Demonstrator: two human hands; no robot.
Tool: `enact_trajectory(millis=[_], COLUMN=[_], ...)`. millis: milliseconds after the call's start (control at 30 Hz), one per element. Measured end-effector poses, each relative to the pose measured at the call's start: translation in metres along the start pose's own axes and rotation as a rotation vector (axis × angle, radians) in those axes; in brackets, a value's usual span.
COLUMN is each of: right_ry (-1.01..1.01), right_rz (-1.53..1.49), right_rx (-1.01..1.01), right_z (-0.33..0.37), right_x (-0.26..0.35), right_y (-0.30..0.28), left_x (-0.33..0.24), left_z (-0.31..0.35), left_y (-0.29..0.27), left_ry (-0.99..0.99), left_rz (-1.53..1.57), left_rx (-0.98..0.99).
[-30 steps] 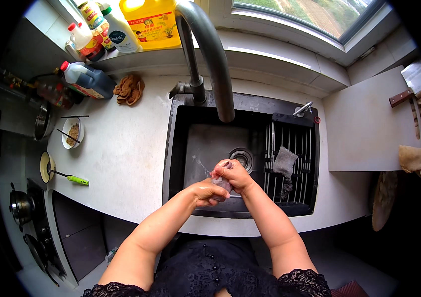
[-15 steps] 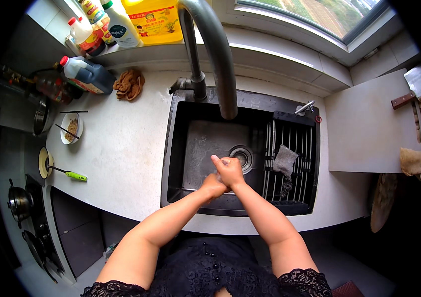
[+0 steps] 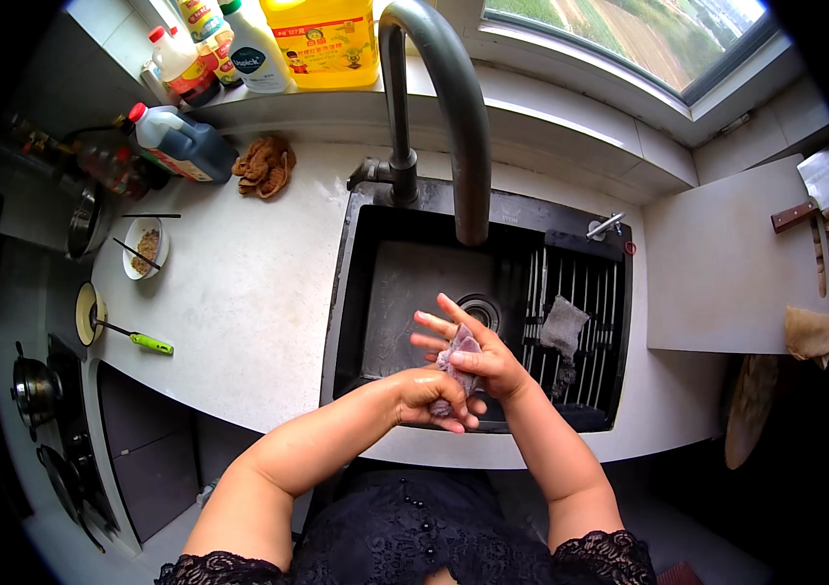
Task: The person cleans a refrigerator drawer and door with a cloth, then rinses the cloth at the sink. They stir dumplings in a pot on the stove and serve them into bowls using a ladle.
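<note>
A bunched, greyish-purple cloth [image 3: 456, 363] is between my two hands over the near part of the dark sink [image 3: 335, 322]. My left hand [image 3: 424, 392] is closed around the lower part of the cloth, its fingertips showing beneath it. My right hand [image 3: 494, 369] holds the cloth under its thumb, while its other fingers spread out to the far left. Behind the fingers, the round drain [image 3: 481, 310] is partly covered. Above the basin arches a dark tap [image 3: 473, 146], and no stream of water shows from it.
At the sink's right, a grey scouring pad [image 3: 564, 327] lies on a rack [image 3: 598, 361]. Left on the counter are a bowl with chopsticks [image 3: 146, 249], a green-handled ladle [image 3: 151, 343] and a brown rag [image 3: 264, 166]. A cleaver [image 3: 795, 216] lies on the right-hand board [image 3: 717, 263].
My clasped hands have come apart and moved nearer to me. The cloth, hidden before, now shows between them, and my right fingers have spread. The whole view has shifted slightly.
</note>
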State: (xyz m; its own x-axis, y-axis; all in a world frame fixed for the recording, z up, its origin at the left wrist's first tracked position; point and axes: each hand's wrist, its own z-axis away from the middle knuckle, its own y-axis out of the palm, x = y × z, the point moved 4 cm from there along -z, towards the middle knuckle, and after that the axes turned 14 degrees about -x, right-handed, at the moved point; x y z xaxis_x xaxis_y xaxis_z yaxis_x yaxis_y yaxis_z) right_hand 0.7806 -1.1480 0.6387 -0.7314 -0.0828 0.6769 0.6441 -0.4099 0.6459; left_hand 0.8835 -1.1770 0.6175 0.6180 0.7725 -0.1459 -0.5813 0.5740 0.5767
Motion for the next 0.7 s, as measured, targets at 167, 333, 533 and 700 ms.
enact_trajectory(millis=[167,333,533,700], right_ry=[-0.076,-0.02,-0.006,-0.009], right_rz=[0.129,0.25,0.247,0.271], right_rx=[0.102,-0.215,-0.475,-0.567], right_z=[0.015,0.014,-0.018,-0.037], right_x=[0.009,0.002,-0.038,-0.07], right_y=[0.004,0.009,-0.01,-0.038], left_x=[0.017,0.01,0.008,0.01], left_z=[0.008,0.017,-0.014,-0.041], left_y=[0.001,0.012,-0.016,-0.044], left_ry=[-0.093,0.08,0.25,0.282], left_rz=[-0.043,-0.082,-0.261,-0.481], left_rx=[0.142,0.0,-0.448,-0.712])
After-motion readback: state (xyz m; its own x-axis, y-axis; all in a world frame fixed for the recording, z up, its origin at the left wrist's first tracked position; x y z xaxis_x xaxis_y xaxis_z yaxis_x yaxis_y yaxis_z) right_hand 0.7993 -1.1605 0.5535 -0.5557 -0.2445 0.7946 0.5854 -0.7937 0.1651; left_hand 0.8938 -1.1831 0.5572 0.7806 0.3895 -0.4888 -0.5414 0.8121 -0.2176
